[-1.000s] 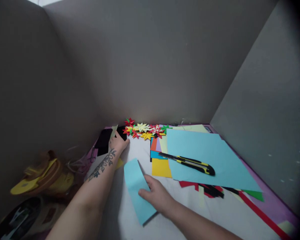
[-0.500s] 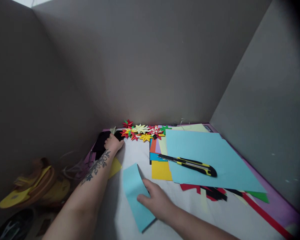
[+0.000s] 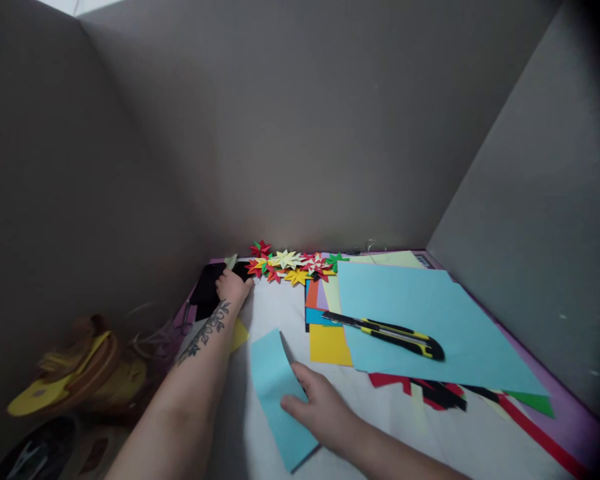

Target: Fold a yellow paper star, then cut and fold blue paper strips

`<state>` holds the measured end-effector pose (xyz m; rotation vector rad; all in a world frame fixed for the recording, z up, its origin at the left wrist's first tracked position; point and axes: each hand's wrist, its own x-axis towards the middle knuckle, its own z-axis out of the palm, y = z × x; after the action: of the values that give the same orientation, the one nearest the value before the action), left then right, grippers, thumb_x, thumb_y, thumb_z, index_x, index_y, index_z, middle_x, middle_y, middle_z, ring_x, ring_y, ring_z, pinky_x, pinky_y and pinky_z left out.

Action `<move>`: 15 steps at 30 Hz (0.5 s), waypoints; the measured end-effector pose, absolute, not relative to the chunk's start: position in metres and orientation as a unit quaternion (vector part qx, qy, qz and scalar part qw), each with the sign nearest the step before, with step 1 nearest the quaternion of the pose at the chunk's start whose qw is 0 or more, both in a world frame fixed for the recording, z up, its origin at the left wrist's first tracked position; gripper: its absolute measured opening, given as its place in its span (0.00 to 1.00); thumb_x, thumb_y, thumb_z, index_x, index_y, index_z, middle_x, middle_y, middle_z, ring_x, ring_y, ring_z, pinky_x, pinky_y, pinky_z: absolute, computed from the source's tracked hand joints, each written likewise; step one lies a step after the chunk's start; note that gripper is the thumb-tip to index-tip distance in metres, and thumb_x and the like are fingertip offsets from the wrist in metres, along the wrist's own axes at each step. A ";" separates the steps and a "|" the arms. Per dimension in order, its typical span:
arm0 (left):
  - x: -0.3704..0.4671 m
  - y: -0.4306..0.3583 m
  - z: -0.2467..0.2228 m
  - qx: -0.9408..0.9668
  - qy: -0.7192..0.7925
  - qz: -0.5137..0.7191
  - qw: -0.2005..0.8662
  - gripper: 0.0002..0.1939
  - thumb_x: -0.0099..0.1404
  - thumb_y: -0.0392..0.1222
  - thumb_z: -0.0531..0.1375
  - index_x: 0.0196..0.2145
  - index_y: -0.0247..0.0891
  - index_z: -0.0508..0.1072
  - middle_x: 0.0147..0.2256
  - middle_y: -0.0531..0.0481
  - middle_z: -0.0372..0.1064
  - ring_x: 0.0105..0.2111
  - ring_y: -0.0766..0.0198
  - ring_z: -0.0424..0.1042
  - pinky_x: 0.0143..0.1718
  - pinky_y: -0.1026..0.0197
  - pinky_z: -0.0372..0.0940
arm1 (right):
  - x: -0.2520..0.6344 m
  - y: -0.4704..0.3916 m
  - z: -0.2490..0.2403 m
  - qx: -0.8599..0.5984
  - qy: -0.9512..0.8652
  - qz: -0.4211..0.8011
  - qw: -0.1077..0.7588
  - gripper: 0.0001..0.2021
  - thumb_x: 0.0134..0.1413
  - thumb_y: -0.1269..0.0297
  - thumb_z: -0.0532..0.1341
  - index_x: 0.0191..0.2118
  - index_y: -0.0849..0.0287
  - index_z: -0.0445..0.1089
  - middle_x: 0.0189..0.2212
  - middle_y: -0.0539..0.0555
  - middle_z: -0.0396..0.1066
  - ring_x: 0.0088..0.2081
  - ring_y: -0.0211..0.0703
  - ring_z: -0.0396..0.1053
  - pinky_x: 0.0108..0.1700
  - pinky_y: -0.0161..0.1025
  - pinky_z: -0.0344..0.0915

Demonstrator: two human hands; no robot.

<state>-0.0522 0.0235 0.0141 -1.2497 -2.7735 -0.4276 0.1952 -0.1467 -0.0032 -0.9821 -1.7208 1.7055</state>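
Observation:
My right hand (image 3: 325,407) grips a light blue paper piece (image 3: 279,393) by its right side, thumb on top and fingers behind it. Farther off at the left, my left hand (image 3: 233,288) reaches over the back of the table, beside a black item (image 3: 209,283); what its fingers touch or hold is hidden. Yellow paper (image 3: 239,335) shows beside my left forearm. A black and yellow utility knife (image 3: 390,335) lies on large light blue sheets (image 3: 430,300). Several folded paper stars (image 3: 295,267) sit along the back edge.
Coloured sheets, one of them yellow (image 3: 330,345), lie at the middle. Red and black paper scraps (image 3: 430,392) are near the large sheets. Scissors (image 3: 186,320) rest at the left edge. A brown and yellow bag-like object (image 3: 90,367) is left of the table. Grey walls surround the table.
The whole view has shifted slightly, so things appear a little farther right. My right hand still holds the light blue paper, and my left hand stays at the back left.

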 end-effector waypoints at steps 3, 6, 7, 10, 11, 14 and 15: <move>-0.056 0.009 0.023 -0.445 -0.884 -0.139 0.043 0.35 0.53 0.58 0.60 0.48 0.27 0.60 0.46 0.30 0.65 0.49 0.44 0.64 0.44 0.53 0.59 | 0.196 -0.146 -0.002 -0.355 -0.642 0.630 0.255 0.12 0.46 0.66 0.59 0.40 0.55 0.69 0.34 0.48 0.73 0.36 0.44 0.69 0.38 0.36 0.63; -0.058 -0.015 0.031 -0.497 -0.853 -0.132 0.091 0.29 0.59 0.56 0.55 0.49 0.29 0.60 0.42 0.34 0.68 0.45 0.45 0.67 0.41 0.53 0.60 | 0.196 -0.146 -0.003 -0.353 -0.646 0.628 0.252 0.12 0.46 0.66 0.58 0.41 0.55 0.69 0.33 0.48 0.73 0.36 0.43 0.69 0.38 0.36 0.63; -0.057 -0.024 0.033 -0.507 -0.846 -0.122 0.110 0.25 0.61 0.52 0.53 0.49 0.30 0.60 0.40 0.36 0.69 0.43 0.46 0.68 0.39 0.53 0.60 | 0.196 -0.146 -0.003 -0.354 -0.647 0.626 0.253 0.12 0.46 0.66 0.58 0.41 0.55 0.69 0.33 0.48 0.73 0.35 0.43 0.68 0.38 0.36 0.63; -0.053 -0.043 0.033 -0.532 -0.830 -0.075 0.150 0.18 0.61 0.39 0.50 0.48 0.32 0.61 0.37 0.37 0.70 0.40 0.48 0.69 0.40 0.51 0.59 | 0.195 -0.147 -0.003 -0.357 -0.647 0.623 0.256 0.12 0.46 0.66 0.58 0.41 0.55 0.69 0.33 0.48 0.73 0.36 0.43 0.68 0.38 0.36 0.63; -0.051 -0.045 0.032 -0.542 -0.825 -0.058 0.153 0.17 0.60 0.36 0.50 0.48 0.31 0.62 0.37 0.37 0.70 0.40 0.49 0.69 0.42 0.50 0.58 | 0.195 -0.147 -0.003 -0.358 -0.647 0.622 0.257 0.12 0.46 0.66 0.58 0.41 0.55 0.69 0.33 0.48 0.73 0.36 0.43 0.68 0.38 0.36 0.63; -0.049 -0.038 0.029 -0.577 -0.804 -0.026 0.140 0.18 0.59 0.31 0.48 0.48 0.30 0.62 0.38 0.36 0.70 0.43 0.50 0.68 0.48 0.47 0.54 | 0.195 -0.146 -0.002 -0.362 -0.649 0.618 0.255 0.13 0.46 0.66 0.58 0.41 0.55 0.69 0.33 0.48 0.73 0.35 0.43 0.68 0.38 0.36 0.63; -0.049 -0.032 0.029 -0.587 -0.798 -0.024 0.135 0.19 0.59 0.31 0.47 0.49 0.29 0.62 0.39 0.35 0.70 0.44 0.51 0.68 0.49 0.47 0.52 | 0.195 -0.146 -0.002 -0.366 -0.651 0.615 0.255 0.13 0.46 0.66 0.58 0.40 0.55 0.69 0.33 0.48 0.73 0.35 0.43 0.68 0.38 0.36 0.63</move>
<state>-0.0493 -0.0315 0.0290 -1.6992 -2.3125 -0.0706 0.1946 -0.1464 -0.0018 -0.9931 -1.7677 1.6701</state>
